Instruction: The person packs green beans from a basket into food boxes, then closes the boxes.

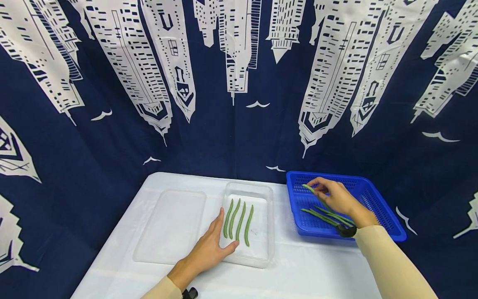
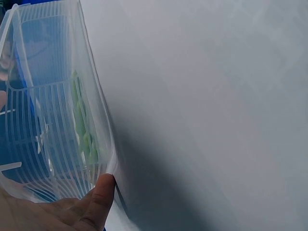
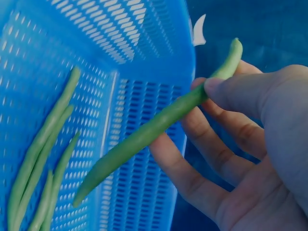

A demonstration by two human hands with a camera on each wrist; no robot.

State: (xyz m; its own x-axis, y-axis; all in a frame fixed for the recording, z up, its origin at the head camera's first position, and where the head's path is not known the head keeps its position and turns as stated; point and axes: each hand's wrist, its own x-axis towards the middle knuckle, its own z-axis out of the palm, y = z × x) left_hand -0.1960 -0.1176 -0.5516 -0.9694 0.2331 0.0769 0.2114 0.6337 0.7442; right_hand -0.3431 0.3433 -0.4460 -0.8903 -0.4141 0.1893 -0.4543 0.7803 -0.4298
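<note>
My left hand point(image 1: 209, 251) is at the near left side of a clear plastic container point(image 1: 271, 232), fingers extended and thumb spread. In the left wrist view a fingertip touches the container's edge. Several green beans point(image 1: 241, 220) lie side by side on the container's floor. Over the blue basket point(image 1: 310, 231), my right hand point(image 1: 337, 197) pinches one green bean point(image 3: 144, 132) near its end between thumb and fingers. That bean slants down across the basket wall in the right wrist view. More green beans point(image 3: 37, 139) rest on the basket's bottom, partly hidden by my wrist in the head view.
A flat translucent lid point(image 1: 171, 224) lies left of the container on the white table point(image 1: 306, 270). Behind the table hangs a navy cloth point(image 1: 231, 141) printed with white buildings. The basket stands at the table's right side.
</note>
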